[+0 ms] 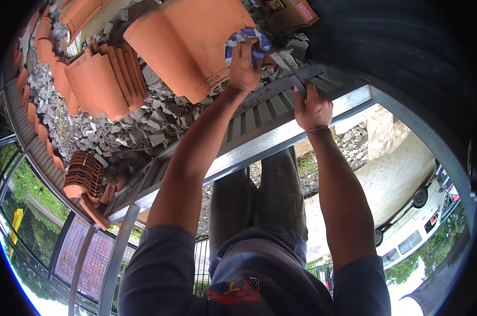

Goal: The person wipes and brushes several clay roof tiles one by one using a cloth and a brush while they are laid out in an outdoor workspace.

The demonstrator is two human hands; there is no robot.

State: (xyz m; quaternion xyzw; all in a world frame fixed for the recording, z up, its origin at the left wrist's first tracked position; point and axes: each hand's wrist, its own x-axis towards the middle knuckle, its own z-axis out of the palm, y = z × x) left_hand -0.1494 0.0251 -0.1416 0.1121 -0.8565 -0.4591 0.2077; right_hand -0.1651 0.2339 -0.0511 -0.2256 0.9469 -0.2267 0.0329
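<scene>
My left hand point(244, 66) clutches a blue-white rag point(247, 41) against the terracotta tile point(188, 42); my right hand point(313, 109) grips the grey metal rail point(280, 108).

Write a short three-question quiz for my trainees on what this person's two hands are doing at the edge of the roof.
1. True or false: the left hand is pressed on a blue and white cloth beside the big terracotta tile.
2. What does the right hand grip? A) a cardboard box B) the grey metal gutter edge C) a stack of tiles
3. What covers the roof surface between the tiles?

Key
1. True.
2. B. The cardboard box lies farther up, untouched.
3. Grey broken rubble.
</scene>
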